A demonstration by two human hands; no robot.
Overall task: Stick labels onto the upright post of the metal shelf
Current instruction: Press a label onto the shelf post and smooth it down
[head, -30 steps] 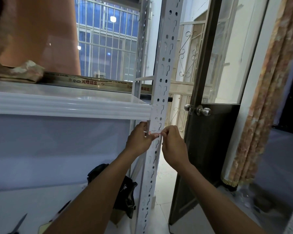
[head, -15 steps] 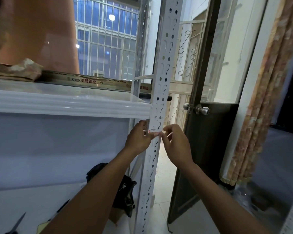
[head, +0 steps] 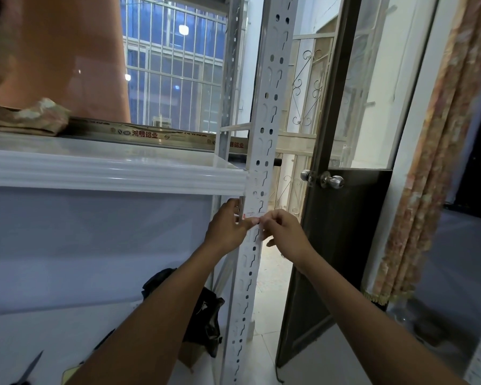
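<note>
From the head camera, the only view I have, I see both hands meeting at the upright post [head: 257, 168] of the metal shelf, just under the spot where the white shelf board [head: 114, 173] butts against it. The label [head: 251, 215] lies across the face of the post there: a small pale strip with a red mark at its left end, too small for me to read.

My left hand [head: 227, 227] comes in from the shelf side. Its thumb and forefinger are drawn narrow, with the fingertips [head: 252, 222] pressing on the label's lower edge, I judge to pin that end so the strip cannot slide or tilt. My right hand [head: 283, 236] comes from the door side, its fingers curled close and pinched at the label's right end, against the post's outer edge. Whether that end is stuck down or lifted, I cannot tell.

The two hands flank the post, I take it, so the label sits level between the rows of slots and can be smoothed from one side to the other. I judge this label is nearly seated; pressing it flat is what remains.

Beyond the post, the dark door [head: 336, 245] with its metal knob [head: 332, 181] stands open, well clear of the work.
</note>
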